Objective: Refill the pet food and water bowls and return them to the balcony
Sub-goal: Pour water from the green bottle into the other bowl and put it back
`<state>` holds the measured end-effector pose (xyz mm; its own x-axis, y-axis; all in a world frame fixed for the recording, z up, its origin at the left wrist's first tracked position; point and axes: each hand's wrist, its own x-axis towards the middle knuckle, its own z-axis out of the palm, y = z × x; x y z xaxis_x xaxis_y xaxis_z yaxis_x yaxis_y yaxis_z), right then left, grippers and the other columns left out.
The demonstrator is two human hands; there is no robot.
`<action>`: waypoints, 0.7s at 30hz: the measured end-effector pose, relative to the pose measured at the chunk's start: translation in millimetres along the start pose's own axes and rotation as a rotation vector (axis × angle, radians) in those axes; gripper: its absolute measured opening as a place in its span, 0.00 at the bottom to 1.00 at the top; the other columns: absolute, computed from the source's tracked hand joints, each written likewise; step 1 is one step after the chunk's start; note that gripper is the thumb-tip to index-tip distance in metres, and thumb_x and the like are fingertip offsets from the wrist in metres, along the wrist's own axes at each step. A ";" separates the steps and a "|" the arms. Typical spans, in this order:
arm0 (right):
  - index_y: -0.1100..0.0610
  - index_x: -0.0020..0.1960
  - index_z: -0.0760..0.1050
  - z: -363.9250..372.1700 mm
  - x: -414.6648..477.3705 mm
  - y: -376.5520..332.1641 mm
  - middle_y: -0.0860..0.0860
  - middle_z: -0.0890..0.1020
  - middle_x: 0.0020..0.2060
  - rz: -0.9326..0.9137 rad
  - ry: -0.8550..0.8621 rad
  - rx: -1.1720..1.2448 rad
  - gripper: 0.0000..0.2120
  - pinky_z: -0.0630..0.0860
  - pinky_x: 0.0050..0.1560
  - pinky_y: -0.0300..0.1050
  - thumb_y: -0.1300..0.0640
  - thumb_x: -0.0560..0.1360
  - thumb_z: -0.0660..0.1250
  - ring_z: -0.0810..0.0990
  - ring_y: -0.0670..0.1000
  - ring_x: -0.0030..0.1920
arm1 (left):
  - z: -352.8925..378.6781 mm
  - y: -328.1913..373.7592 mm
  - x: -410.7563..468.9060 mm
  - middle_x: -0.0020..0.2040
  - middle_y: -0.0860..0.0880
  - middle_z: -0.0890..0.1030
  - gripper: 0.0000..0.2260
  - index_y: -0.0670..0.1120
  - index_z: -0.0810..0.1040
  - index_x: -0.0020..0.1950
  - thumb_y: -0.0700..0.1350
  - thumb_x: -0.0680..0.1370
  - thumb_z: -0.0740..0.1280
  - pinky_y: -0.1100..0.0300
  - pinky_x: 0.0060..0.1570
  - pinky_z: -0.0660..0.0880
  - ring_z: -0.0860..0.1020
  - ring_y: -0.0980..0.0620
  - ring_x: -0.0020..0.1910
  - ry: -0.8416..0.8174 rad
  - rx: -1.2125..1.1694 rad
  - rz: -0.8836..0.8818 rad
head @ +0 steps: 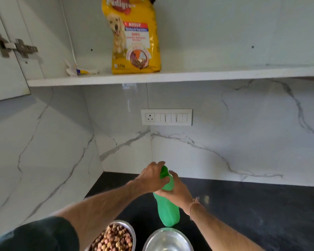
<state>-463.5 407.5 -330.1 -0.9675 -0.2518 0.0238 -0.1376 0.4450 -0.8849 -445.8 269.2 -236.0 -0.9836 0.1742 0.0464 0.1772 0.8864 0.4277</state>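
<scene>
Steel hinge (14,46): on the open cabinet door (0,78), at 10 o'clock in the view
Crumpled wrapper (78,69): lies on the white shelf (225,74), at 9 o'clock from the bag
Filled food bowl (133,234): heaped with brown kibble, on the bench at 6 o'clock, just beside the other bowl and partly under the left forearm
Yellow dog food bag (132,35): upright on the shelf at 12 o'clock, its top cut off by the frame
Person's left hand (150,178): fingers curled over the top of the bottle, gripping the cap
Green cap (163,172): on the bottle, showing between the fingers
White switch panel (166,117): on the marble wall, at 12 o'clock from the hands
Green bottle (168,211): roughly upright, slightly tilted, at 12 o'clock from the water bowl; whether its base touches the bench I cannot tell
Shiny water bowl (168,239): at 6 o'clock, at 3 o'clock from the food bowl; contents unclear
Person's right hand (179,191): wrapped round the bottle just under the cap, a thread (194,201) at the wrist
Black bench (261,214): runs out towards 4 o'clock
</scene>
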 end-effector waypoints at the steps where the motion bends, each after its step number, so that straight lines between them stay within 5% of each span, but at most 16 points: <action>1: 0.42 0.71 0.61 -2.4 -3.5 -4.5 0.43 0.82 0.55 -0.016 0.012 0.014 0.46 0.80 0.55 0.40 0.36 0.60 0.81 0.82 0.42 0.54 | -13.7 1.9 -2.9 0.60 0.46 0.76 0.28 0.46 0.66 0.77 0.49 0.80 0.70 0.68 0.39 0.73 0.76 0.52 0.52 0.063 -0.024 0.005; 3: 0.42 0.71 0.59 -7.8 -14.1 -16.7 0.41 0.79 0.58 -0.064 0.027 -0.006 0.50 0.79 0.58 0.43 0.36 0.57 0.82 0.80 0.43 0.57 | -46.9 7.3 -6.7 0.55 0.50 0.78 0.26 0.46 0.72 0.72 0.52 0.76 0.72 0.69 0.37 0.74 0.79 0.53 0.48 0.179 -0.092 0.009; 7: 0.45 0.67 0.61 -21.5 -32.1 -64.0 0.42 0.78 0.56 -0.159 0.132 -0.085 0.42 0.80 0.57 0.44 0.40 0.61 0.81 0.80 0.44 0.57 | -124.8 34.2 -15.9 0.48 0.51 0.79 0.24 0.48 0.73 0.67 0.53 0.75 0.74 0.70 0.31 0.75 0.80 0.56 0.40 0.314 -0.167 0.083; 13: 0.48 0.65 0.68 -66.8 -48.2 -176.8 0.43 0.82 0.55 -0.340 0.297 0.028 0.38 0.83 0.56 0.50 0.38 0.62 0.81 0.83 0.44 0.53 | -222.4 82.2 -39.4 0.58 0.49 0.78 0.32 0.48 0.69 0.70 0.66 0.74 0.71 0.60 0.47 0.76 0.79 0.49 0.54 0.514 -0.278 0.326; 17: 0.52 0.66 0.72 -110.1 -56.8 -252.8 0.44 0.84 0.54 -0.481 0.470 0.055 0.35 0.83 0.54 0.46 0.40 0.66 0.80 0.84 0.43 0.51 | -263.1 97.1 -45.4 0.64 0.47 0.78 0.41 0.47 0.63 0.77 0.68 0.73 0.71 0.54 0.58 0.79 0.79 0.50 0.60 0.522 -0.480 0.460; 19: 0.54 0.66 0.73 -132.1 -60.3 -289.7 0.45 0.84 0.53 -0.538 0.544 0.048 0.34 0.83 0.52 0.44 0.41 0.68 0.79 0.84 0.42 0.50 | -271.3 101.2 -45.7 0.63 0.47 0.79 0.40 0.47 0.63 0.77 0.68 0.73 0.70 0.51 0.57 0.80 0.81 0.51 0.59 0.495 -0.533 0.489; 21: 0.55 0.68 0.72 -152.6 -60.8 -323.6 0.46 0.83 0.54 -0.588 0.602 0.022 0.34 0.83 0.52 0.42 0.40 0.69 0.78 0.84 0.44 0.50 | -273.6 106.7 -46.2 0.62 0.48 0.79 0.37 0.45 0.64 0.77 0.64 0.76 0.70 0.60 0.48 0.79 0.80 0.52 0.58 0.484 -0.524 0.531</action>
<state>-392.5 410.0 25.8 -0.6881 0.0670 0.7225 -0.6565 0.3665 -0.6593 -390.6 238.4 54.5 -0.7034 0.2009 0.6818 0.6927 0.4090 0.5941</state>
